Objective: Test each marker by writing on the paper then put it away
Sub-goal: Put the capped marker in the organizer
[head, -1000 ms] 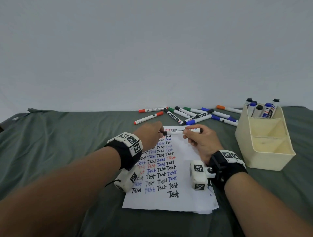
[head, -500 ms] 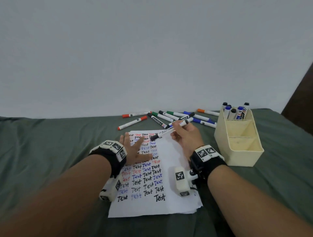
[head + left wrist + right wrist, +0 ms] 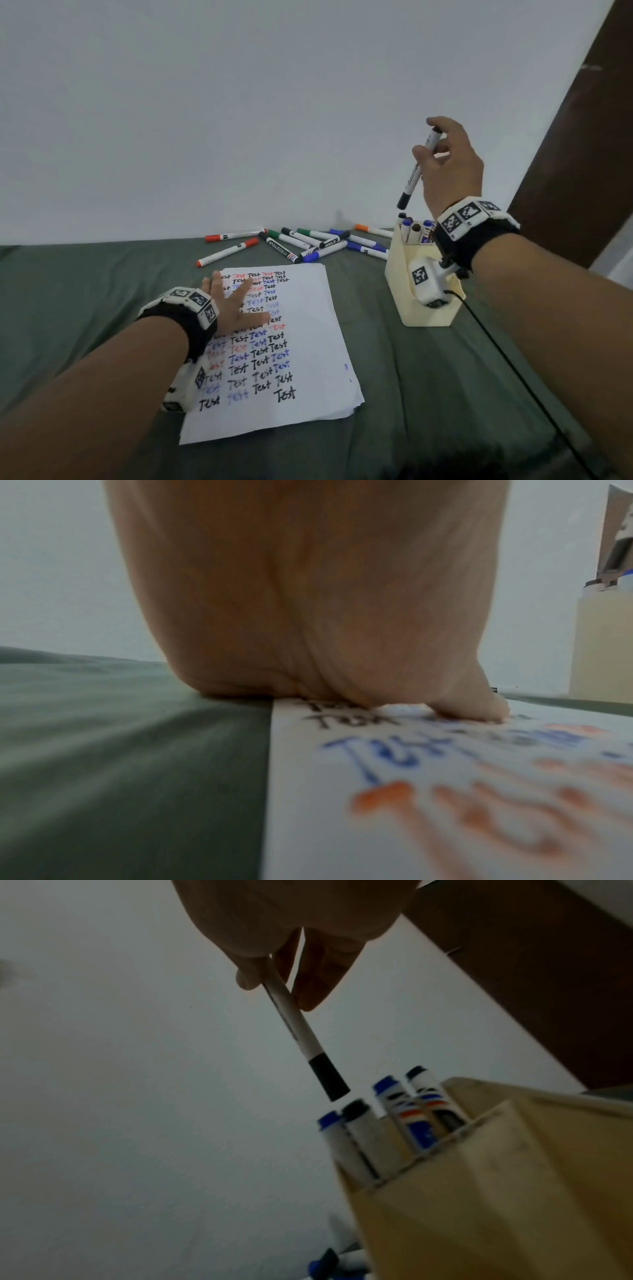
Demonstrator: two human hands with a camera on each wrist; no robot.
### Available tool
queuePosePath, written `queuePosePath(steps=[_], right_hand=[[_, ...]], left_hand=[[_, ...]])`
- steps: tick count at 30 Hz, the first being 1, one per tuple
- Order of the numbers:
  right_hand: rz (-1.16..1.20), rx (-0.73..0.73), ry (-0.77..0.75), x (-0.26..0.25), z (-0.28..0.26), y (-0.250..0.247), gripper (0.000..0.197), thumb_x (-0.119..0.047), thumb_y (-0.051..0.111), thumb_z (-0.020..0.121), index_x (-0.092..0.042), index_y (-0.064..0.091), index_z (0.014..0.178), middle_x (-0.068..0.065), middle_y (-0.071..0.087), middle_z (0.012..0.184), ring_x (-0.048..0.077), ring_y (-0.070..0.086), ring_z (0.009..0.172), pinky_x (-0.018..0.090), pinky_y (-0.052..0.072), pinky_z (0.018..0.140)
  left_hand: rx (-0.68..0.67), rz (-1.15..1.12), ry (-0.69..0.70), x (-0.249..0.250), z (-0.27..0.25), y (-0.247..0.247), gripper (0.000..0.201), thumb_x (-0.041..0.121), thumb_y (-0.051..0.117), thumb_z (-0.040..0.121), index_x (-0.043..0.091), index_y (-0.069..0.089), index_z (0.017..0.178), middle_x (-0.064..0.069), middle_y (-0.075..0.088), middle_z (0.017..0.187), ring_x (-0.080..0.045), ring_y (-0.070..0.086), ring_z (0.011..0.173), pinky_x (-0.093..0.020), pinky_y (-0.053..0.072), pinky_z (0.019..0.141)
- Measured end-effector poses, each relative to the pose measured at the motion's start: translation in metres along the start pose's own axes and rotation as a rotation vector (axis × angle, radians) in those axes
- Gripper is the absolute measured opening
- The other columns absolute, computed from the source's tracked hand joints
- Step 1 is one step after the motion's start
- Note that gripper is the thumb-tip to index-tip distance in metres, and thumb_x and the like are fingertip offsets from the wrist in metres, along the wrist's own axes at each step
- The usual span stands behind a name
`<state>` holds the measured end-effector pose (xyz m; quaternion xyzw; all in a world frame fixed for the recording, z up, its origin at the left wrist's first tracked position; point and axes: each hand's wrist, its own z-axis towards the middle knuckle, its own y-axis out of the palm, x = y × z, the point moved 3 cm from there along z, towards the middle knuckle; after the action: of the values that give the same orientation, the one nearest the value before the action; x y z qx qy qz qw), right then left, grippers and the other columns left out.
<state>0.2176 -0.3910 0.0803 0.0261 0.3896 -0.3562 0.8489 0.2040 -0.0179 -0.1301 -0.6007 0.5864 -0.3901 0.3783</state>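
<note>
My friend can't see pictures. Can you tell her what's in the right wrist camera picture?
A right hand holds a black-capped marker cap-down just above a cream holder with four markers standing in its far compartment. Behind it is a pale wall.

The head view looks forward and down over the green bench [image 3: 85, 308] toward the wall. The left wrist view skims the paper [image 3: 445, 804] closely. The right wrist view looks up; both wrist views share the cream holder [image 3: 514, 1177] at 2 o'clock.
</note>
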Motion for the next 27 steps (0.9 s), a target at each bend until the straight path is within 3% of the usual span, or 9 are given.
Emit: queuePosePath(steps=[3, 5, 8, 10, 12, 16, 19, 22, 27], right_hand=[[-0.077, 0.037, 0.017, 0.017, -0.002, -0.016, 0.034, -0.021, 0.065, 0.096, -0.042, 0.061, 0.123, -0.004, 0.065, 0.111, 0.015, 0.065, 0.084, 0.026, 0.055, 0.080], [-0.158, 0.016, 0.048, 0.030, -0.009, -0.021, 0.032, -0.022, 0.065, 0.097, -0.039, 0.062, 0.124, -0.003, 0.066, 0.111, 0.015, 0.065, 0.085, 0.021, 0.050, 0.078], [-0.400, -0.202, 0.154, 0.051, -0.022, -0.015, 0.022, -0.033, 0.058, 0.100, -0.031, 0.070, 0.120, -0.002, 0.071, 0.104, 0.013, 0.064, 0.083, 0.026, 0.049, 0.082], [-0.558, -0.338, 0.205, 0.061, -0.031, -0.007, 0.030, -0.040, 0.052, 0.102, -0.026, 0.073, 0.119, 0.001, 0.073, 0.117, 0.017, 0.064, 0.100, 0.028, 0.046, 0.093], [-0.596, -0.338, 0.229, 0.063, -0.036, 0.001, 0.037, -0.044, 0.051, 0.102, -0.027, 0.069, 0.129, 0.002, 0.066, 0.134, 0.022, 0.052, 0.129, 0.033, 0.039, 0.107], [-0.688, -0.360, -0.006, 0.044, -0.046, 0.027, 0.043, -0.046, 0.050, 0.102, -0.028, 0.059, 0.140, -0.001, 0.049, 0.153, 0.028, 0.019, 0.152, 0.043, 0.020, 0.122], [-0.572, -0.579, -0.136, 0.024, -0.064, 0.062, 0.050, -0.043, 0.051, 0.103, -0.028, 0.045, 0.151, -0.001, 0.034, 0.163, 0.023, 0.011, 0.155, 0.038, 0.009, 0.125], [-0.564, -0.931, -0.068, 0.022, -0.097, 0.097, 0.072, -0.052, 0.054, 0.099, -0.028, 0.025, 0.160, 0.000, 0.018, 0.169, 0.020, 0.013, 0.155, 0.039, 0.015, 0.123], [-0.758, -1.259, 0.055, 0.045, -0.146, 0.125, 0.098, -0.074, 0.046, 0.092, -0.024, 0.004, 0.163, 0.005, -0.002, 0.171, 0.033, 0.000, 0.157, 0.056, 0.016, 0.123]], left_hand=[[-0.004, -0.005, 0.003, 0.000, 0.000, 0.000, 0.124, 0.107, 0.018, 0.044, 0.053, -0.016, 0.150, -0.017, -0.029, 0.160, -0.041, -0.019, 0.149, -0.062, 0.001, 0.119], [-0.011, -0.005, 0.003, 0.001, -0.001, -0.001, 0.126, 0.108, 0.017, 0.042, 0.053, -0.017, 0.150, -0.016, -0.029, 0.160, -0.041, -0.020, 0.149, -0.062, 0.000, 0.119], [-0.022, -0.011, 0.007, 0.001, -0.002, -0.002, 0.128, 0.109, 0.016, 0.039, 0.053, -0.018, 0.149, -0.016, -0.030, 0.160, -0.040, -0.020, 0.149, -0.062, 0.000, 0.118], [-0.021, -0.012, 0.007, 0.001, -0.002, -0.002, 0.128, 0.109, 0.016, 0.038, 0.054, -0.017, 0.149, -0.015, -0.030, 0.160, -0.039, -0.020, 0.149, -0.062, 0.000, 0.118], [-0.022, -0.008, 0.004, 0.001, -0.003, -0.002, 0.127, 0.109, 0.016, 0.040, 0.054, -0.018, 0.149, -0.015, -0.030, 0.160, -0.039, -0.020, 0.149, -0.062, 0.000, 0.118], [-0.026, 0.011, 0.003, 0.001, -0.003, -0.003, 0.125, 0.108, 0.016, 0.042, 0.053, -0.018, 0.149, -0.015, -0.029, 0.161, -0.039, -0.018, 0.150, -0.062, 0.002, 0.119], [-0.038, 0.015, 0.009, 0.001, -0.004, -0.004, 0.126, 0.109, 0.016, 0.041, 0.053, -0.019, 0.149, -0.015, -0.030, 0.160, -0.039, -0.019, 0.149, -0.062, 0.001, 0.119], [-0.033, 0.028, 0.009, 0.002, -0.006, -0.004, 0.130, 0.109, 0.013, 0.036, 0.053, -0.018, 0.149, -0.016, -0.029, 0.160, -0.039, -0.018, 0.150, -0.061, 0.002, 0.119], [-0.035, 0.036, -0.001, 0.003, -0.007, -0.004, 0.137, 0.110, 0.009, 0.028, 0.053, -0.018, 0.149, -0.015, -0.029, 0.160, -0.038, -0.018, 0.150, -0.061, 0.002, 0.119]])
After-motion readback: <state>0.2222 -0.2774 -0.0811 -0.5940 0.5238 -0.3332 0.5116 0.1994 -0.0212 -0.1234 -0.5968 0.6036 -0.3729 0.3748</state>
